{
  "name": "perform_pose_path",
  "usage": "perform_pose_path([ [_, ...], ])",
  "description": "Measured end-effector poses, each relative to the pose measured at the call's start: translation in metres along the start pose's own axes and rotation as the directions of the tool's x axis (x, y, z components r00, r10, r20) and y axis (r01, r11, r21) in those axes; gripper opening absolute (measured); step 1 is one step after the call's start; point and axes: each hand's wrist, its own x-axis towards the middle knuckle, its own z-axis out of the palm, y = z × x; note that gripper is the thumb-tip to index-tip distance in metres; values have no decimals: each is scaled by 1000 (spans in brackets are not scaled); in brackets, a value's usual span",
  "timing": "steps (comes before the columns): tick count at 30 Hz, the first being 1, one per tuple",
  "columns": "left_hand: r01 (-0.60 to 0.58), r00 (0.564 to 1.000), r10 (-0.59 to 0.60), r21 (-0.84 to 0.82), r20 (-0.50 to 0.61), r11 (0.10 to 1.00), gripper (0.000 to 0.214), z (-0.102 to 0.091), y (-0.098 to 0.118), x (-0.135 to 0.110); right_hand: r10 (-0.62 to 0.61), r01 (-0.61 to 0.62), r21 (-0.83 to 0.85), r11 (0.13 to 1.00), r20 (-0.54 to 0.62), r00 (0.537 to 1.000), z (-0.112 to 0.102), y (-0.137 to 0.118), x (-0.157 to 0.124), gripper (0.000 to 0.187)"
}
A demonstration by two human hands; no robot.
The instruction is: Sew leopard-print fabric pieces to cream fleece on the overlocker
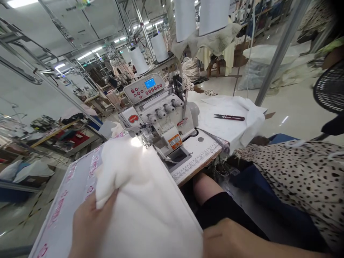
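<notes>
A piece of white fabric (150,193) lies over the front of the sewing table and reaches up to the lit needle area of an overlock sewing machine (161,118). My left hand (92,222) is closed on a bunched fold at the fabric's left side, thumb and fingers pinching it. At the lower right my right hand (223,236) is closed at the fabric's near right edge, slightly blurred, its fingertips partly hidden. The fabric's right edge runs in a straight line from the presser foot down to this hand.
Thread snips (229,117) lie on white cloth (242,104) right of the machine. Spotted fabric (298,175) is heaped at the right, below a black fan (330,86). Thread cones (161,46) stand above the machine. The tabletop (70,200) has a printed plastic cover.
</notes>
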Motion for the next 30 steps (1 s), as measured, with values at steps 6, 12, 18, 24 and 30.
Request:
perform_pose_path([
  [6, 29, 999, -29, 20, -28, 999, 42, -9, 8, 14, 46, -46, 27, 999, -9, 999, -17, -4, 10, 18],
  [12, -10, 997, 14, 49, -82, 999, 43, -12, 13, 27, 45, -43, 25, 999, -95, 994, -21, 10, 23, 20],
  [18, -5, 990, 8, 25, -141, 1000, 42, -13, 12, 45, 79, -61, 108, 992, -173, 982, -25, 16, 34, 20],
  [24, -7, 974, 16, 41, -228, 999, 45, -16, 16, 67, 148, -84, 271, 959, -227, 963, -30, 21, 48, 14],
  [30, -60, 960, 73, 55, -272, 997, 48, -22, 23, 84, 231, -90, 511, 855, -220, 948, -29, 34, 61, 15],
])
